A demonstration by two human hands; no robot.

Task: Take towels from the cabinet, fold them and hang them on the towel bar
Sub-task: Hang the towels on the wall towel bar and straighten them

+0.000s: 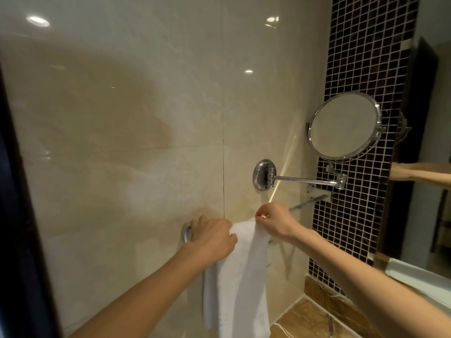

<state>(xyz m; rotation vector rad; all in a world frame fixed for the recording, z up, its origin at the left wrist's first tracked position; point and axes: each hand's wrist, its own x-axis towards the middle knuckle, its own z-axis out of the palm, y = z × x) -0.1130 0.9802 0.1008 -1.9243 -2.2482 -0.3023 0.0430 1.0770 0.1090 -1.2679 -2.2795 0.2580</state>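
Towel (pixel 236 276) at 6 o'clock: white, folded narrow, draped over towel bar (pixel 305 204). Left hand (pixel 212 237) at towel's 11 o'clock, fingers curled over top fold. Right hand (pixel 273 220) at 1 o'clock, pinching top edge. Judgement: soft, light, limp, likely slides on smooth bar. Hold at top fold, both corners. Round mirror (pixel 344 125) beyond, 2 o'clock.

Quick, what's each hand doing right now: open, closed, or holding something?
Left hand: fingers curled over the white towel at the towel bar, gripping it.
Right hand: pinching the towel's upper edge.
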